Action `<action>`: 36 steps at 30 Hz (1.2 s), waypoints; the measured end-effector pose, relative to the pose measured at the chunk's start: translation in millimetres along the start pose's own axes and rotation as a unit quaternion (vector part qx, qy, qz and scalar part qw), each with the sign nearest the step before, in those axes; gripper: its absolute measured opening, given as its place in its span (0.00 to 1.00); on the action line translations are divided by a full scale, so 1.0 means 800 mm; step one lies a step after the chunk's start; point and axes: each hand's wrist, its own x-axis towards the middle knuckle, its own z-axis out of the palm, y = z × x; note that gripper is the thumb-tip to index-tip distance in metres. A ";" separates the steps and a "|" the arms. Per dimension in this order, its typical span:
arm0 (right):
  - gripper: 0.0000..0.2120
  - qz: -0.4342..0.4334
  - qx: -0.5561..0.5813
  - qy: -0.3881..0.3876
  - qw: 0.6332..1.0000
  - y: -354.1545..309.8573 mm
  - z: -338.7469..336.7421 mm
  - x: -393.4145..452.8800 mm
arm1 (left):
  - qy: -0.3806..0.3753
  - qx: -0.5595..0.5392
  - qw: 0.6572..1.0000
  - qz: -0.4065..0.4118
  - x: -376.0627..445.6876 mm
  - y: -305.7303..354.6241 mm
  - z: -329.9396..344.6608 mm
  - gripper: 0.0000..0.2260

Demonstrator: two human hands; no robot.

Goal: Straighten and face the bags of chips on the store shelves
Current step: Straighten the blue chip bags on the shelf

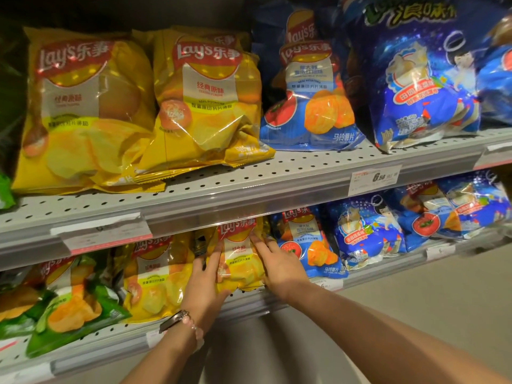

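The grip of the left hand (206, 278) is on the left edge of a small yellow plastic bag of chips (240, 259): the fingers lie along that side and the thumb comes under the lower corner, so the hand holds the bag from the side. This bag stands on the lower grey metal shelf (116, 332), near its front edge, with the top just under the rail of the upper grey metal shelf (249, 184). The right hand (279, 266) has straight fingers that press flat on the right edge of the same bag, so it is not curled around anything. Going left to right on the lower shelf, I see green chip bags (69, 314), another yellow chip bag (155, 278) just beside the left hand, then the held bag, then a blue chip bag with a tomato picture (310, 245) touching the right hand, and more blue bags further right. I judge the bag to be very light and soft, full of air, with a shiny and slippery film, and the chips inside break easily. It is better to take it by both side edges with gentle pressure, not to squeeze the middle, and to turn the printed front toward the aisle.
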 end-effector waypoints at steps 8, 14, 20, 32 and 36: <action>0.37 -0.011 0.002 -0.010 1.000 0.004 0.001 0.004 | 0.000 0.020 1.000 -0.001 0.002 0.000 0.000 0.42; 0.39 -0.083 0.128 -0.033 0.988 0.027 -0.026 -0.011 | 0.093 0.055 0.994 -0.018 -0.007 0.032 0.001 0.39; 0.32 -0.120 0.213 0.080 0.966 0.091 -0.082 -0.041 | 0.173 0.031 0.984 0.000 -0.003 0.111 0.016 0.37; 0.40 0.021 0.087 0.216 0.972 0.313 -0.147 -0.041 | 0.139 -0.089 0.986 -0.015 0.047 0.271 0.099 0.36; 0.32 0.113 0.046 0.208 0.970 0.372 -0.168 -0.043 | 0.095 -0.151 0.984 -0.019 0.070 0.316 0.135 0.29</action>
